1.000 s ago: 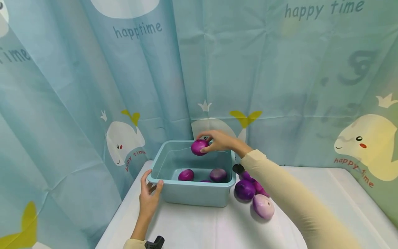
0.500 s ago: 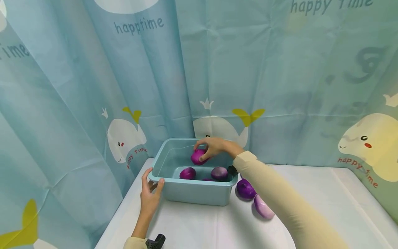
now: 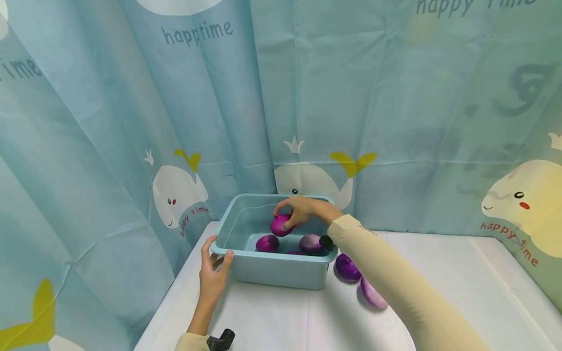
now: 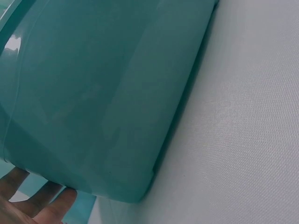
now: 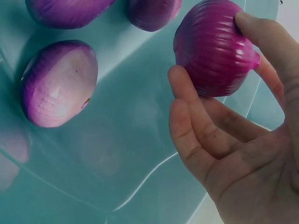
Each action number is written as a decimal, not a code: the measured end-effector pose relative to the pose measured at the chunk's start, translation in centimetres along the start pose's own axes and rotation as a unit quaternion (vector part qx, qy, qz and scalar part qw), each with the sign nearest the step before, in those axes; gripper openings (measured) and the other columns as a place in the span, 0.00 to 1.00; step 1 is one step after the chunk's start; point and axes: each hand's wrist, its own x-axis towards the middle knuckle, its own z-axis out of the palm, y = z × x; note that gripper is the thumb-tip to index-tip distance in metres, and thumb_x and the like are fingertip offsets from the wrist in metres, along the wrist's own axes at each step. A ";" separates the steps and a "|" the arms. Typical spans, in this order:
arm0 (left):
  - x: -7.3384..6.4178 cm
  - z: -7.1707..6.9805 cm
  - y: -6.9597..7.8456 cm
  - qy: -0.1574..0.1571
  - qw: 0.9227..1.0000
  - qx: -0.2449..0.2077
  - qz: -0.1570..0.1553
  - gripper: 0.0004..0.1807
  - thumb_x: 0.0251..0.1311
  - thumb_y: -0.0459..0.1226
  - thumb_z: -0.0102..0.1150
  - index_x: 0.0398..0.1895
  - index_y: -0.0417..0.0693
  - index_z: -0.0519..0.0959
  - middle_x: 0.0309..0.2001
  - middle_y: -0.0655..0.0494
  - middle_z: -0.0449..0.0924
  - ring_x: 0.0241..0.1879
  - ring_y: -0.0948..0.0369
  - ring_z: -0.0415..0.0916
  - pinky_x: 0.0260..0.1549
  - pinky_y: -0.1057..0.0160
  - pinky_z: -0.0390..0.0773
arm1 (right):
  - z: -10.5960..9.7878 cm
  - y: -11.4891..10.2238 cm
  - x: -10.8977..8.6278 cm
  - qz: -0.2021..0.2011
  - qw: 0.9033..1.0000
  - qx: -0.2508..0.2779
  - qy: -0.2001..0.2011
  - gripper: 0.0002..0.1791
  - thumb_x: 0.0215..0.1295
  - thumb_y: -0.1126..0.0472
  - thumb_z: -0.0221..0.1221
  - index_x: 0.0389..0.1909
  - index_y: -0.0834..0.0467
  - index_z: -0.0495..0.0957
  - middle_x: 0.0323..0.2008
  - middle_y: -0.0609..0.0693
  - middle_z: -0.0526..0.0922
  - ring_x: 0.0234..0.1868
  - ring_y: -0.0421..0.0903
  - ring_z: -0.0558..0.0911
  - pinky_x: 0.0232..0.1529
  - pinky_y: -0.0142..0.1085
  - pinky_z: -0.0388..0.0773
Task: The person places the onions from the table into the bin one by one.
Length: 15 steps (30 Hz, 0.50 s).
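Table [image 3: 263, 317]: white-covered; a push could slide the bin if the cover gives little friction.
Bin [image 3: 278, 273]: upright on the table; a knock on the rim could shift it.
Right sleeve [image 3: 395, 282]: passes over the loose onions; if lowered, it could roll them.
Right hand [image 3: 303, 209]: thumb and fingertips clamped on the held onion, palm apart from it; a weak pinch on smooth skin could cause a slip.
Left hand [image 3: 212, 280]: clamped on the bin's near-left corner; uneven pull could skew the bin.
Loose onions [image 3: 348, 267]: right of the bin, partly hidden.
Held onion [image 3: 279, 225]: inside the bin's walls, above its floor; released early, it could strike the binned onions [image 3: 267, 243].
Right wrist camera [image 3: 326, 242]: near the bin's right wall; a low wrist could bump the rim.
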 end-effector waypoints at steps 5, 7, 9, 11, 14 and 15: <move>0.0 0.1 0.2 -0.001 1.000 0.006 -0.002 0.35 0.72 0.41 0.60 0.77 0.60 0.56 0.73 0.38 0.64 0.60 0.40 0.75 0.49 0.56 0.79 | 0.0 -0.4 -0.3 -0.003 1.000 -0.016 0.006 0.31 0.64 0.53 0.71 0.68 0.44 0.75 0.60 0.56 0.76 0.47 0.51 0.84 0.48 0.42 0.82; -0.1 0.1 0.2 0.001 1.000 0.007 0.002 0.35 0.72 0.41 0.60 0.77 0.59 0.56 0.73 0.38 0.64 0.61 0.39 0.75 0.50 0.51 0.80 | 0.0 -0.6 -0.4 -0.010 0.999 -0.034 0.008 0.35 0.64 0.49 0.71 0.71 0.43 0.71 0.67 0.56 0.73 0.55 0.54 0.82 0.54 0.46 0.80; -0.1 0.1 0.2 0.002 1.000 0.007 0.005 0.35 0.73 0.40 0.60 0.77 0.59 0.56 0.73 0.38 0.64 0.61 0.38 0.75 0.49 0.52 0.80 | 0.0 -0.9 -0.6 -0.015 0.999 -0.046 0.010 0.37 0.64 0.47 0.71 0.73 0.42 0.70 0.72 0.55 0.69 0.61 0.55 0.79 0.58 0.47 0.77; -0.1 0.0 0.2 0.002 1.000 0.005 0.006 0.35 0.73 0.39 0.59 0.77 0.58 0.56 0.73 0.38 0.64 0.61 0.38 0.75 0.49 0.53 0.80 | -0.1 -1.2 -0.7 -0.018 0.999 -0.047 0.008 0.37 0.64 0.47 0.71 0.73 0.42 0.69 0.73 0.54 0.68 0.64 0.54 0.77 0.60 0.48 0.76; -0.1 -0.1 0.3 -0.001 1.000 0.007 0.007 0.35 0.73 0.39 0.59 0.78 0.58 0.56 0.73 0.38 0.64 0.60 0.38 0.75 0.49 0.56 0.80 | -0.2 -1.6 -0.9 -0.017 0.999 -0.033 0.000 0.37 0.64 0.48 0.71 0.73 0.42 0.69 0.74 0.53 0.67 0.66 0.53 0.77 0.62 0.49 0.74; -0.1 -0.2 0.3 -0.002 1.000 0.010 0.007 0.35 0.73 0.39 0.59 0.78 0.58 0.55 0.72 0.37 0.65 0.60 0.38 0.76 0.48 0.57 0.80 | -0.2 -1.6 -1.0 -0.018 0.999 -0.033 -0.001 0.37 0.64 0.48 0.71 0.73 0.42 0.69 0.74 0.52 0.68 0.67 0.53 0.76 0.63 0.50 0.74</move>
